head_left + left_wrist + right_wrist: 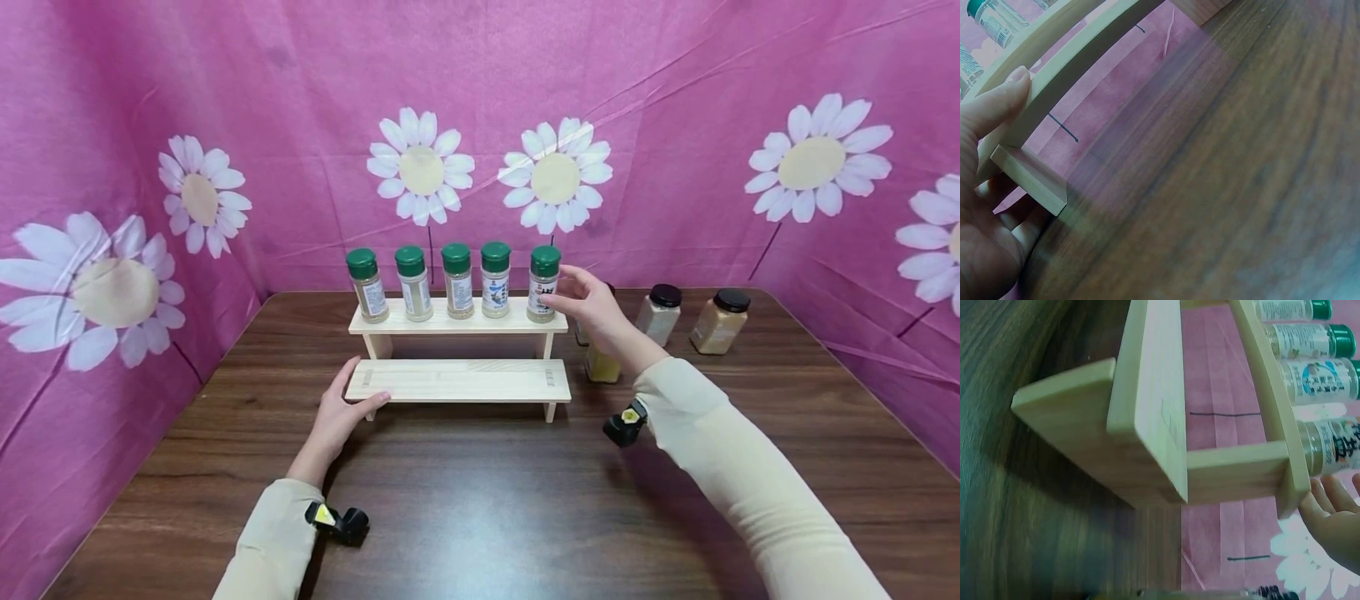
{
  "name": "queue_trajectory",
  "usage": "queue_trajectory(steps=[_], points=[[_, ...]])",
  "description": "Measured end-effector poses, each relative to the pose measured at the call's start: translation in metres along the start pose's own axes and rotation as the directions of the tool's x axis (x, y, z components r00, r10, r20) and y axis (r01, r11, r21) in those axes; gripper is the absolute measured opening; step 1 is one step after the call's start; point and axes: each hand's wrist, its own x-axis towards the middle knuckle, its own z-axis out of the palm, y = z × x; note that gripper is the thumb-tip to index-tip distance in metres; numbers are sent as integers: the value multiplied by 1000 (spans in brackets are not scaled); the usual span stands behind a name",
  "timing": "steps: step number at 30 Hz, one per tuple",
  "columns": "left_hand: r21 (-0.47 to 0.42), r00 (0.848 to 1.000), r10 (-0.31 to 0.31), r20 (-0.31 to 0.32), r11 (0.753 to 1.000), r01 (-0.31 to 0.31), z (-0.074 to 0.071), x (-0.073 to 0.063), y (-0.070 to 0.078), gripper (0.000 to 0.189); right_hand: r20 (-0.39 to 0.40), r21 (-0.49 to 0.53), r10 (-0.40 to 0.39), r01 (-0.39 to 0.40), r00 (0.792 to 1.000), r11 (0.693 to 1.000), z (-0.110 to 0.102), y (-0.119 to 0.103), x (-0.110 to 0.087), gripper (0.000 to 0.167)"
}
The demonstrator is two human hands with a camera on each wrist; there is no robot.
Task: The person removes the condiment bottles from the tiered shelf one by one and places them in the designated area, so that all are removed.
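A two-tier wooden rack (457,381) stands on the table. Five-sided detail aside, several green-capped seasoning jars (460,283) stand upright in a row on its upper shelf. My left hand (341,417) grips the left end of the lower shelf, thumb (1007,100) on top and fingers beneath. At the row's right end is a seasoning jar (543,287) with a printed label. Beside it is my right hand (596,308), fingers (1332,494) spread at the jar's side and not wrapped round it. Whether they touch it I cannot tell.
Black-lidded jars stand right of the rack: one pale jar (660,315), one tan jar (718,323), and a yellow one (602,367) partly behind my right arm. A pink flowered cloth (480,75) hangs behind the brown wooden table (465,508).
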Motion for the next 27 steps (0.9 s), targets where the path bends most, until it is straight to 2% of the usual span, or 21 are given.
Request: queue_trajectory(steps=[4,12,15,21,27], points=[[0,1000,9,0,1000,-9,0,1,-1,81,-21,-16,6,-6,1000,1000,7,-2,1,56],[7,995,95,-23,995,-95,1,-2,-3,84,-75,6,-4,5,997,1000,13,-1,6,47],[6,997,79,-27,997,-79,1,-1,-3,82,-101,23,-8,10,995,1000,15,-1,6,45],[6,1000,-8,-2,1000,8,0,1,-1,79,-132,59,-8,16,991,998,18,-3,5,43],[-13,1000,-24,8,1000,24,-1,2,0,79,-149,88,-8,21,989,996,19,-4,3,41]])
